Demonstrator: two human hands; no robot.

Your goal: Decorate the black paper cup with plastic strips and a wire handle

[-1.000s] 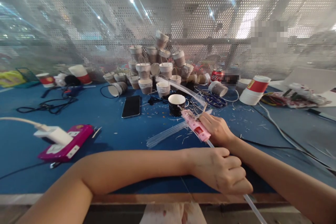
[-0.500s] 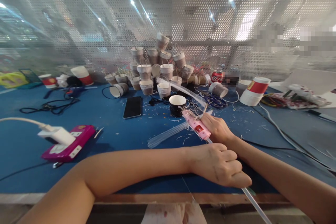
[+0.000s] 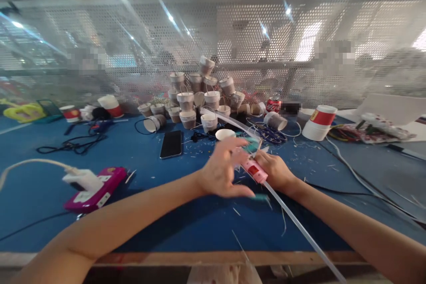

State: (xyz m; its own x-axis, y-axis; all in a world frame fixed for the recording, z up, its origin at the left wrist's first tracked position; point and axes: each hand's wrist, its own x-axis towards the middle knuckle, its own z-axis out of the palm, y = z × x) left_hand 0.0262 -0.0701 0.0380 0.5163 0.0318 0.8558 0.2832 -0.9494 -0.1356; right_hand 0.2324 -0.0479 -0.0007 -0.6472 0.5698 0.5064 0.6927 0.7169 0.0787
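Observation:
My right hand (image 3: 278,173) is closed around a pink hot glue gun (image 3: 256,172). A long translucent glue stick (image 3: 301,227) runs from the gun's back end down past the table's front edge. Just left of the gun is my left hand (image 3: 218,169), thumb and fingers spread, with teal nails and some motion blur. I see nothing held in it. Beyond its fingers shows the white rim of a small paper cup (image 3: 225,134); the hand hides most of that cup. Another clear glue stick (image 3: 233,120) slants across behind the cup.
Small wrapped paper cups (image 3: 186,102) are piled at the back against a perforated metal screen (image 3: 266,22). A phone (image 3: 171,144) lies left of centre. A magenta power strip (image 3: 100,188) with a white plug is nearer left. Stacked cups (image 3: 319,123) and cables (image 3: 349,159) occupy the right.
My left hand has let go of the glue stick behind the gun, moved forward and left, and opened beside the gun. My right hand still holds the glue gun. The view has tilted up slightly.

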